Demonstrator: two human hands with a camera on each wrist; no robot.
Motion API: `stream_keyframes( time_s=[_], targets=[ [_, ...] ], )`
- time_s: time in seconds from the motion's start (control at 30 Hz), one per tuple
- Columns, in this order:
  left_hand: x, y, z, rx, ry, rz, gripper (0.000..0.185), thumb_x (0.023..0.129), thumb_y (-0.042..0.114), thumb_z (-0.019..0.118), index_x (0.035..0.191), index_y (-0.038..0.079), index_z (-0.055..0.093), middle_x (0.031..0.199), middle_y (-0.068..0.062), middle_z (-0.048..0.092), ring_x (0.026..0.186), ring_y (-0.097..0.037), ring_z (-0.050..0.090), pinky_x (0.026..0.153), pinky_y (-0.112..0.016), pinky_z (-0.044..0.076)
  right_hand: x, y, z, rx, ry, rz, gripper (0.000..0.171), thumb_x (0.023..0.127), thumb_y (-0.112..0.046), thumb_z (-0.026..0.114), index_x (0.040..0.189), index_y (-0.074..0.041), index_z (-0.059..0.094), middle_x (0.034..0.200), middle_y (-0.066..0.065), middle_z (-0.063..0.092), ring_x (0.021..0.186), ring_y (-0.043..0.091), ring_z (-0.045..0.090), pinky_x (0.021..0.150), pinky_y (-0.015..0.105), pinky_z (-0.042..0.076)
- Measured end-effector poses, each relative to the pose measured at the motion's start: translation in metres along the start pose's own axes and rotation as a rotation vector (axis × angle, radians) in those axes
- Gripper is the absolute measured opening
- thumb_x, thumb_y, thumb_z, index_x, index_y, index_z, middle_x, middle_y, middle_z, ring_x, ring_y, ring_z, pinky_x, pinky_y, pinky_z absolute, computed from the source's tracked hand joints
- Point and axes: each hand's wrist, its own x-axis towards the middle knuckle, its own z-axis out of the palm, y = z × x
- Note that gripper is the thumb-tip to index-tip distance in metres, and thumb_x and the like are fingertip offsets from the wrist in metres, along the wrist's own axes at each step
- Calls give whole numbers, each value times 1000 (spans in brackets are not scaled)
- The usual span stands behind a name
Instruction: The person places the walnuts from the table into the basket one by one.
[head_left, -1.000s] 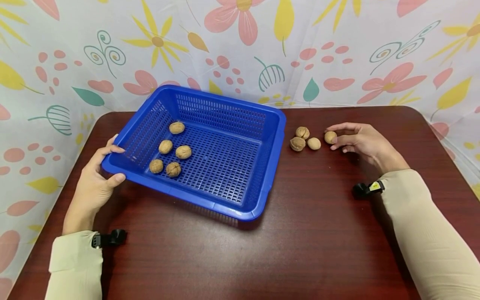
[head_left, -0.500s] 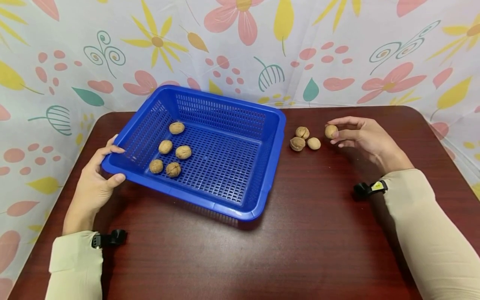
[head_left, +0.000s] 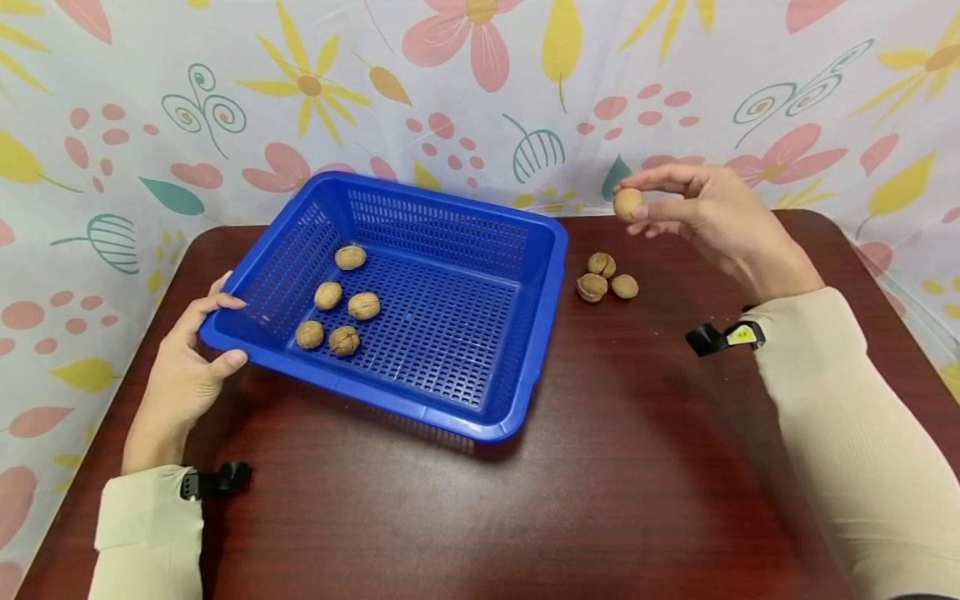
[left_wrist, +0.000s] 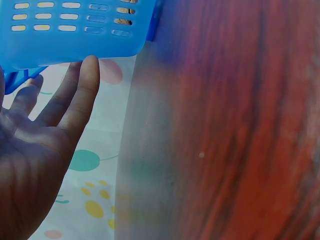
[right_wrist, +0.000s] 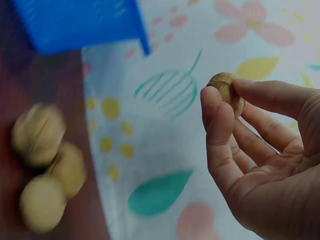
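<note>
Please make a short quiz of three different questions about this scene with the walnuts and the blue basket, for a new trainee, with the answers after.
1. How many walnuts lie inside the blue perforated plastic basket?
2. True or false: the right hand rests flat on the dark red wooden table.
3. What does the left hand do? A) grips the basket's near left corner; B) picks up a walnut; C) lies idle on the table.

Key:
1. Five, in the left part of the basket.
2. False: it is raised above the table and pinches one round tan walnut between thumb and fingers; three more walnuts lie on the table below.
3. A.
</note>
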Motion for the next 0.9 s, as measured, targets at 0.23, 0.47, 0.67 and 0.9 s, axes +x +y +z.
stream_keyframes(
  time_s=[0.23,0.47,0.67,0.9],
  targets=[
    [0,0,-1,-6,1,-9,51,85,6,86,130,2,64,168,-7,38,154,-23,31,107,-12,42,20,-32,47,-23,-62,-17,30,93,1,75,123,-1,74,118,8,73,85,22,73,76,28,61],
    [0,0,0,1,-4,-12,50,86,6,85,131,1,63,168,-6,38,153,-23,32,107,-11,43,47,-50,98,-72,-162,-50,28,94,-2,74,123,-2,74,123,11,71,90,25,76,81,28,62],
    [0,-1,-1,-8,-13,-4,50,86,5,85,131,0,63,168,-7,37,155,-23,30,109,-12,41,74,-46,133,90,-230,-39,28,95,7,66,122,1,73,122,13,72,86,25,73,79,29,60],
    [-1,-2,-4,-13,-11,11,51,85,5,85,130,-1,63,167,-7,39,154,-22,32,109,-12,41,98,-38,178,113,-294,45,33,98,7,64,130,0,67,119,10,72,84,23,72,77,30,56]
  ],
)
